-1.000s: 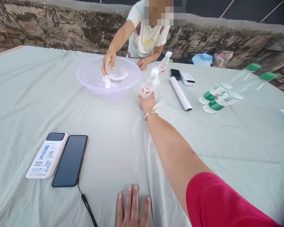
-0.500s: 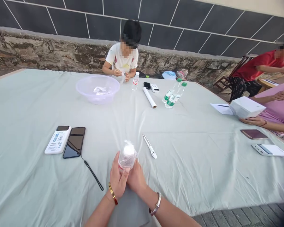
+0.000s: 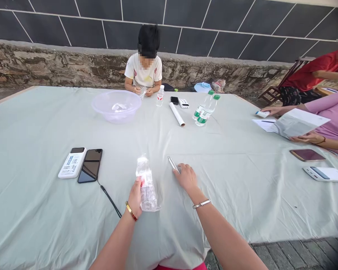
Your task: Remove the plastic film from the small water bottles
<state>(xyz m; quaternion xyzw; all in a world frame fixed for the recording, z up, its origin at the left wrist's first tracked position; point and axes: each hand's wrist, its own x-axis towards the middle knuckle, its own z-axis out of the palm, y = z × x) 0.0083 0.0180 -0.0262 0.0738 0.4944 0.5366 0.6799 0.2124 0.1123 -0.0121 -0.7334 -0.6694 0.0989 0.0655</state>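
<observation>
My left hand is wrapped round the side of a clear plastic bottle with a white cap and a red-and-white label. Crinkled transparent film covers the bottle, which leans slightly with its cap pointing away from me. To the right, my right hand is on a white utility knife lying on the tablecloth. Thumb and fingers close over its near half and hide it; the far end sticks out at the upper left.
A power bank and a phone with a strap lie left. Further back are a purple basin, a white roll, a small bottle and two green-capped bottles. People sit opposite and at right.
My right hand has left the bottle and moved right onto the utility knife. The bottle, still in my left hand, has tipped from pointing at me to showing its side.
</observation>
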